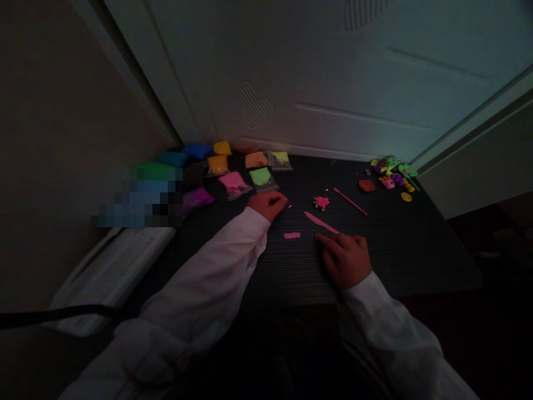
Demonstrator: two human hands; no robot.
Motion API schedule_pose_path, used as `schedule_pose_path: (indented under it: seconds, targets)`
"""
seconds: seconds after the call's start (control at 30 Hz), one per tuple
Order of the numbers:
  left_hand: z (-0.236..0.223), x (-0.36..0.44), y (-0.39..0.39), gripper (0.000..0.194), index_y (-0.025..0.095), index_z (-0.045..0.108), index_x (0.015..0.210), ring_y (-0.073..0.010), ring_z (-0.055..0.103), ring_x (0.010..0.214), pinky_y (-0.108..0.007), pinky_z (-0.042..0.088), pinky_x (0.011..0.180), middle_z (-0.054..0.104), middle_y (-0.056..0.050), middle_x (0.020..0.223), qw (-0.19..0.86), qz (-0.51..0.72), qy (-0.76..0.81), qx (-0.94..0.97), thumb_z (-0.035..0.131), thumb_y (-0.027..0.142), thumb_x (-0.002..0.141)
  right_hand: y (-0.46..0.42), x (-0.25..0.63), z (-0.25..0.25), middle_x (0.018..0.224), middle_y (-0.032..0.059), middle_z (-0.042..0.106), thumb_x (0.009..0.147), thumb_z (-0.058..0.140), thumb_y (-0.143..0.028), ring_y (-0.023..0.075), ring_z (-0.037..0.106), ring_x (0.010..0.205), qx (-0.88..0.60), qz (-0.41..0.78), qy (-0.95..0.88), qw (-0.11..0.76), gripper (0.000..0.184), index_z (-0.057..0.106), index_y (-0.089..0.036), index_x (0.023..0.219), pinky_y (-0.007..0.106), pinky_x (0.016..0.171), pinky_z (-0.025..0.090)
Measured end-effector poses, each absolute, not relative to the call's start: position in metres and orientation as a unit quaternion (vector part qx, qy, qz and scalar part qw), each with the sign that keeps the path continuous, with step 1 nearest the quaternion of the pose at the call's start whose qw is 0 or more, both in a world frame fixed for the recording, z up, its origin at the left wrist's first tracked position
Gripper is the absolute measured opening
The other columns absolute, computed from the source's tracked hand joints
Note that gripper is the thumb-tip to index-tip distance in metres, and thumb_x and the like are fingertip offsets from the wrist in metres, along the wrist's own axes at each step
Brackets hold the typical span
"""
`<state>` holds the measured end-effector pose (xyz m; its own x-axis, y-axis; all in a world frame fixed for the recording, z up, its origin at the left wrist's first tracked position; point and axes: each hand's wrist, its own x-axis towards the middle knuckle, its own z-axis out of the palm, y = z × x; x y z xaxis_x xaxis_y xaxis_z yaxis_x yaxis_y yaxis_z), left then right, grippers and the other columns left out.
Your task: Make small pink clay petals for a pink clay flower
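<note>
My left hand [268, 205] is closed, thumb and fingers together, low over the dark table. Just beyond its fingertips lies a tiny pink bit of clay [290, 206]; whether the fingers hold anything is hidden. My right hand [347, 258] rests with its index finger stretched out and the fingertip down on the tabletop, close below the pink plastic clay knife [320, 222]. Between the hands lies a flat, scalloped strip of pink clay [292, 235]. Farther back sits a small pink clay flower [321, 203] with green bits around its edge.
A thin pink modelling stick [350, 201] lies right of the flower. Bagged clay, including a pink bag [233, 184] and a green bag [262, 179], lines the back left. Finished clay pieces [393, 175] cluster at the back right, beside a reddish-brown lump [366, 185]. A white box [112, 278] stands left.
</note>
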<state>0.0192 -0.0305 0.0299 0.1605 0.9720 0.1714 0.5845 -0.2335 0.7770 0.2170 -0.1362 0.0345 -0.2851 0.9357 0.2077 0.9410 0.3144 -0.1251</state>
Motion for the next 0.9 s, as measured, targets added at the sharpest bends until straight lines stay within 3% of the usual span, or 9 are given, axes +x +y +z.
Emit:
schedule_pose_path:
  seconds: [0.9]
  targets:
    - [0.0311, 0.0201, -0.0307, 0.025, 0.015, 0.06, 0.073, -0.0118, 0.053, 0.063, -0.023, 0.039, 0.058, 0.061, -0.001, 0.069, 0.279, 0.335, 0.551, 0.712, 0.042, 0.033, 0.069, -0.1354, 0.2154, 0.0347, 0.086, 0.0043, 0.054, 0.074, 0.039, -0.023, 0.0153, 0.044, 0.08, -0.582, -0.019, -0.801, 0.138, 0.029, 0.05, -0.021, 0.1, 0.032, 0.074, 0.02]
